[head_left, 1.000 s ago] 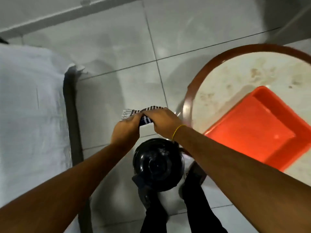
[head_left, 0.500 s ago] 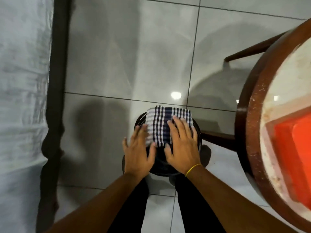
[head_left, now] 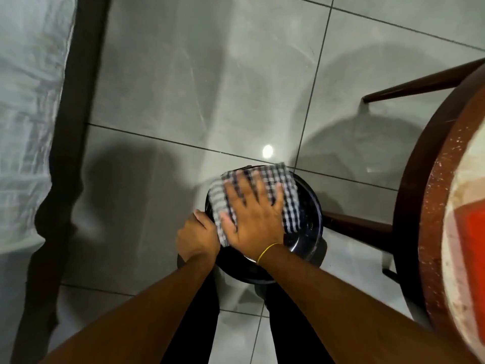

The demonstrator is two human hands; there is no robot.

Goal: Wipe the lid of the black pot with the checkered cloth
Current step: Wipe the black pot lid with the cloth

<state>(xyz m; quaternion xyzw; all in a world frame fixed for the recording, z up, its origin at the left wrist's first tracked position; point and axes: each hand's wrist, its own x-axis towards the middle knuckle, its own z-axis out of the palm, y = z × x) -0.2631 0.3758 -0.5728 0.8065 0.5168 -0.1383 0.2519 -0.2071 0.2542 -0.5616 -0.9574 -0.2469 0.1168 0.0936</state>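
The black pot (head_left: 309,248) stands on the tiled floor between my legs, its shiny lid (head_left: 308,206) mostly covered. The folded blue-and-white checkered cloth (head_left: 288,195) lies flat on the lid. My right hand (head_left: 253,214), with a yellow band at the wrist, presses down on the cloth with fingers spread. My left hand (head_left: 198,236) is curled against the pot's left side, gripping its rim or handle; the exact hold is hidden.
A round wooden table (head_left: 430,195) with a worn top and an orange tray (head_left: 472,243) stands at the right, its legs close to the pot. A white sheet over a dark frame (head_left: 70,127) runs along the left. Grey floor tiles (head_left: 210,74) lie beyond the pot.
My left hand has left the cloth and dropped to the pot's left side. My right hand has slid left with the cloth, which now lies skewed on the lid.
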